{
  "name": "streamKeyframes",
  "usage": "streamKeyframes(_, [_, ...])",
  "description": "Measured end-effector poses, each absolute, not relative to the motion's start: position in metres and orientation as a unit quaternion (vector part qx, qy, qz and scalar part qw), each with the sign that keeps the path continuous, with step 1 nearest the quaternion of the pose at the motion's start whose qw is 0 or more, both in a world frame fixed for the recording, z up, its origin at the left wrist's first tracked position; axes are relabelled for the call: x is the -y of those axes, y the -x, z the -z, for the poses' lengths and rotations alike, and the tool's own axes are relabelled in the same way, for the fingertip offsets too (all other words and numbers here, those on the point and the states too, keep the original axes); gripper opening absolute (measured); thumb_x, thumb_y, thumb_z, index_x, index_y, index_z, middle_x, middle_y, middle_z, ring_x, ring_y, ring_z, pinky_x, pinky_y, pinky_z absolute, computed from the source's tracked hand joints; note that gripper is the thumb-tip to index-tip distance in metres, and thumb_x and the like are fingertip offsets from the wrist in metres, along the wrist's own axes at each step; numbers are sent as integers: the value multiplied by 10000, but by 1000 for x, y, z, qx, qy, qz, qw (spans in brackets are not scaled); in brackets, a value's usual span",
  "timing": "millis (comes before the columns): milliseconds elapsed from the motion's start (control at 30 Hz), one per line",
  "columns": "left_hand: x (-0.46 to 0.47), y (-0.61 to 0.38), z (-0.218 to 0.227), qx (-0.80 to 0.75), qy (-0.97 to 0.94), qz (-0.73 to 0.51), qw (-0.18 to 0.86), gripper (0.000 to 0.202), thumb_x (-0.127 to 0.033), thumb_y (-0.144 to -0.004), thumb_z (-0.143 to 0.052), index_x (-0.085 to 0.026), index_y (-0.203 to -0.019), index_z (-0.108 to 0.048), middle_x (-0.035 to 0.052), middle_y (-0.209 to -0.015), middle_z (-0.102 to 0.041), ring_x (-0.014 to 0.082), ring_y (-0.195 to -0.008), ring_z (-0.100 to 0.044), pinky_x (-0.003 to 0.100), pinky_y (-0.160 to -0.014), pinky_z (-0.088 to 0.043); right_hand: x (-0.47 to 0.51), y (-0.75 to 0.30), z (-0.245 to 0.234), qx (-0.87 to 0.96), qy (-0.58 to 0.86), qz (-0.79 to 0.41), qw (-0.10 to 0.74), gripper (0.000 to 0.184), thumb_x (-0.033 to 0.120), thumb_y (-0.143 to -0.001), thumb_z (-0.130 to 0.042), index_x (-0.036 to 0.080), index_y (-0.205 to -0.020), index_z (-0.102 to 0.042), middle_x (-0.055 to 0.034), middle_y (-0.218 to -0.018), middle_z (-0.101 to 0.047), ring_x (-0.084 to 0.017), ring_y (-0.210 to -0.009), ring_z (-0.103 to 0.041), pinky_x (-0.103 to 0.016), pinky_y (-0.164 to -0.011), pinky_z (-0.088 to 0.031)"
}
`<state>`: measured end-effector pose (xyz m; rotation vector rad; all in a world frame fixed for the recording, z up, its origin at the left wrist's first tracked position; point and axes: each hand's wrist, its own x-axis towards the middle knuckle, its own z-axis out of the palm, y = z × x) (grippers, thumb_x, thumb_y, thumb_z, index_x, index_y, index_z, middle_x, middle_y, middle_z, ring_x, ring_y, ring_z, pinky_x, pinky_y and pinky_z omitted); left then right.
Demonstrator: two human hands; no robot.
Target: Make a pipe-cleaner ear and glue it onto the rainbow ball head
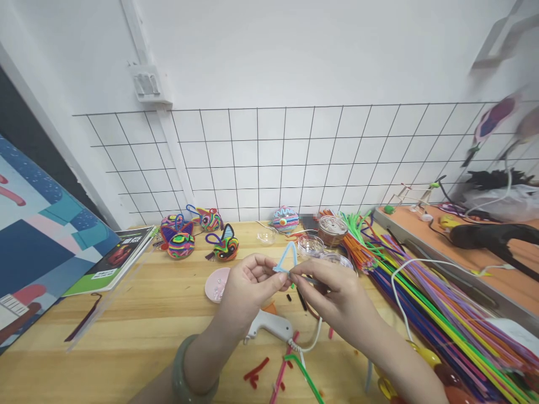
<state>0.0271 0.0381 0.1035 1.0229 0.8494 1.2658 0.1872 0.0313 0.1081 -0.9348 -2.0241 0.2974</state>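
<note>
My left hand (248,286) and my right hand (332,292) meet above the wooden table (147,331), both pinching a light blue pipe cleaner (287,256) bent into a small triangle loop that stands up between the fingertips. My left wrist wears a greenish bangle (185,373). Under my hands lies a white glue gun (269,325) with its cord. Cut red and pink pipe cleaner scraps (256,371) lie near the front edge.
A big heap of coloured pipe cleaners (433,303) fills the right side. Several colourful pipe-cleaner figures (181,241) stand at the back, near clear round containers (311,245) and a pink dish (218,283). A book (113,261) lies left. A wire grid (295,163) lines the wall.
</note>
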Motion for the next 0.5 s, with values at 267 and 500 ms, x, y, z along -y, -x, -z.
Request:
streamKeyframes(267, [-38,-27,-104,-361,-441,-548,612,306,-190,-559,-790,-142,-718,-533,15,-617,-679,132,-582,-641,260,-634,-517,-30,-187,-108,805,386,-137,428,144,182,-857,-487,170,-833,-628,-26,-662,-624,-119,-519,-532,-239,-473,-417])
streamKeyframes(500, [-40,-24,-105,-358,-441,-550,613,305,-184,-572,-785,-137,-741,-535,9,-634,-681,118,-584,-641,238,-629,-510,-28,-187,-106,760,406,-254,440,86,222,-869,-474,178,-913,-534,-25,-759,-599,-93,-485,-515,-223,-432,-436])
